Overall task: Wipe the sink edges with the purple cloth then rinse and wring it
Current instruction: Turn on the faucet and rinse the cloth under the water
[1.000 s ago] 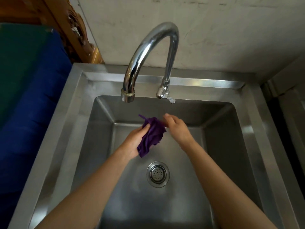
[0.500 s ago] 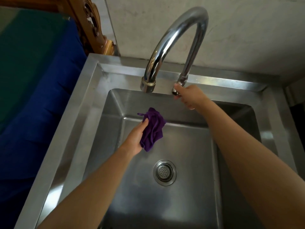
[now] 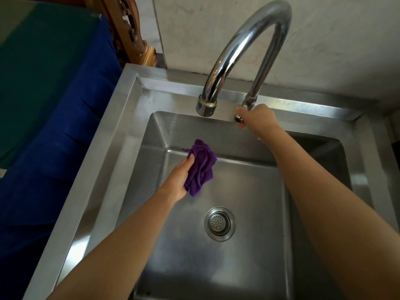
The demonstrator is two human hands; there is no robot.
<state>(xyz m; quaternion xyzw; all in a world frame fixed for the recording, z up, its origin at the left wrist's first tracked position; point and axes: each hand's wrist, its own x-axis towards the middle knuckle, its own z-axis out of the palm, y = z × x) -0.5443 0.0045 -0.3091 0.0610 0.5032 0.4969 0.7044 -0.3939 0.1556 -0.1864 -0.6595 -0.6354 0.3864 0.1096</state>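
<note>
Fingers of the right hand (image 3: 257, 118) are curled around the small tap handle (image 3: 238, 119) at the foot of the faucet (image 3: 251, 46), thumb and forefinger pinching it at the back rim of the sink (image 3: 121, 118). No water shows at the spout (image 3: 205, 106), so the tap looks not yet opened. The left hand (image 3: 178, 180) hangs over the basin, its fingers (image 3: 190, 158) pressed together along one side of the purple cloth (image 3: 200, 168), which it grips bunched and crumpled in the air, well above the drain (image 3: 219, 223) and a little forward and to the left of the spout. Judging by this, the rinse step is just starting, and I cannot tell from the steel alone whether the edges were wiped. Next, the handle needs a turn until water runs, and the cloth needs bringing under the spout, loosened enough for water to soak through before both hands twist it out.
</note>
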